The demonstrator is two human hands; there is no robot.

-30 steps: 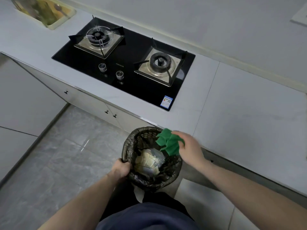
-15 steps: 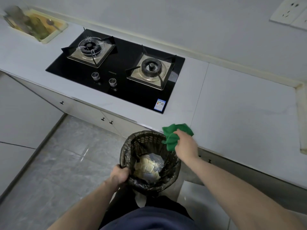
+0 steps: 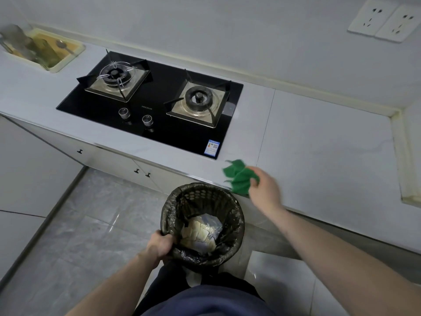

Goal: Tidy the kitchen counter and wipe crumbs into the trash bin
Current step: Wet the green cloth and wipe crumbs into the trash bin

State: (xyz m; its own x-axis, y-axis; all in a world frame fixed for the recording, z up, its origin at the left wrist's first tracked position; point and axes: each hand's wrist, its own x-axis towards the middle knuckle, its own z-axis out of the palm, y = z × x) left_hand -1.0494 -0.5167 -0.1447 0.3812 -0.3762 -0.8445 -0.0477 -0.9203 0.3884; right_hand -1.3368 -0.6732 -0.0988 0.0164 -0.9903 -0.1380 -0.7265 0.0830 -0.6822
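Observation:
My left hand [image 3: 160, 245] grips the near-left rim of a black mesh trash bin [image 3: 230, 201] lined with a dark bag, held just below the counter's front edge. Pale crumpled scraps [image 3: 201, 232] lie inside it. My right hand [image 3: 265, 190] holds a crumpled green cloth [image 3: 239, 176] over the front edge of the white counter [image 3: 319, 144], up and to the right of the bin's rim.
A black two-burner gas hob [image 3: 157, 124] with two knobs is set in the counter to the left. A sink [image 3: 43, 50] with utensils sits at the far left. Wall sockets [image 3: 385, 20] are upper right. White cabinet doors [image 3: 118, 163] and a grey tiled floor lie below.
My right hand has carried the green cloth from above the bin's opening up and to the right, onto the counter edge. My left hand keeps its grip on the bin's rim.

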